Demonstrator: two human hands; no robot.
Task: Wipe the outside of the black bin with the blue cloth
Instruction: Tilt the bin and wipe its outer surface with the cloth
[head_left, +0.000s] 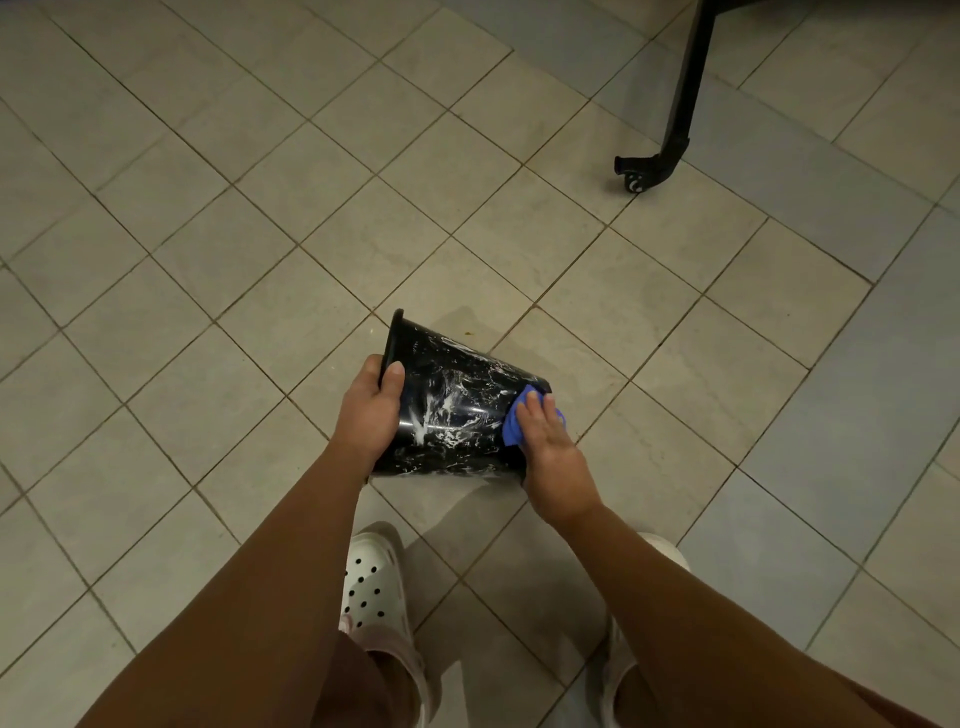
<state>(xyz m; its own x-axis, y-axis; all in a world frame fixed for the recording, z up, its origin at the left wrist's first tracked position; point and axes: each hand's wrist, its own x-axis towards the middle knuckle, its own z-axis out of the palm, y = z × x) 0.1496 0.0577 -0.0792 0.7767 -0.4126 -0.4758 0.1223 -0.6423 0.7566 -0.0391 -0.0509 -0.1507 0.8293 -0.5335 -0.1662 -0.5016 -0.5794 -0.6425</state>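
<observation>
I see little around the work: a black furniture leg (680, 98) on a small wheel stands well apart at the upper right, and two white clogs (371, 577) are planted on the tiled floor (208, 208) just below the arms. Bare tile lies open on every side. The black bin (457, 410), streaked with white, is tipped on its side above the floor. My left hand (369, 410) grips its rim, thumb over the edge. My right hand (550, 452) presses the blue cloth (514, 423) against the narrow base end.
</observation>
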